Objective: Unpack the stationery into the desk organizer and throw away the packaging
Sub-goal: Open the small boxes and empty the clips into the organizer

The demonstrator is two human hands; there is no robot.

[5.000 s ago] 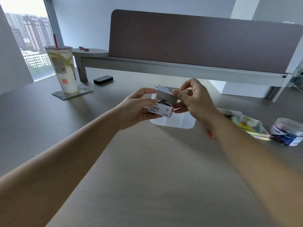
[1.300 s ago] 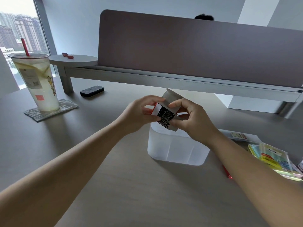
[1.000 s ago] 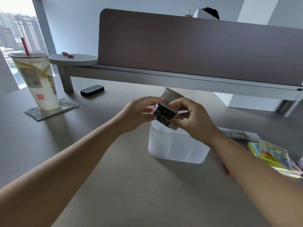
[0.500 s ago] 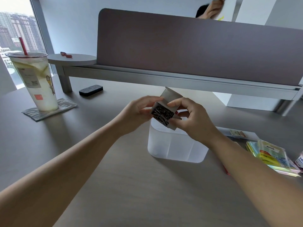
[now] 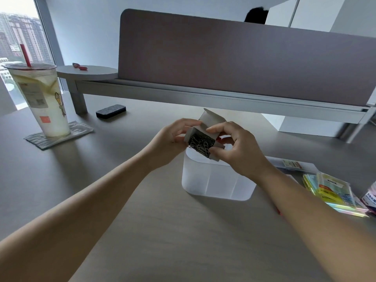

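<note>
The box [image 5: 203,137] was held above the near left corner of the organizer [image 5: 215,180], its open mouth tipped toward the camera, its flap [image 5: 212,119] raised behind. A dark tangle of clips [image 5: 201,144] filled the opening. The left hand [image 5: 173,139] gripped the box's left side, fingers curled round it; the right hand [image 5: 234,147] pinched the right side between thumb and forefinger. The hands hid most of the box's walls, so no print could be read. The frosted organizer stood on the desk [image 5: 142,231], its contents hidden. To the right lay sticky notes [image 5: 333,190] in wrap, and a jar [image 5: 371,197] cut off by the edge. Far left stood a cup [image 5: 42,102].
</note>
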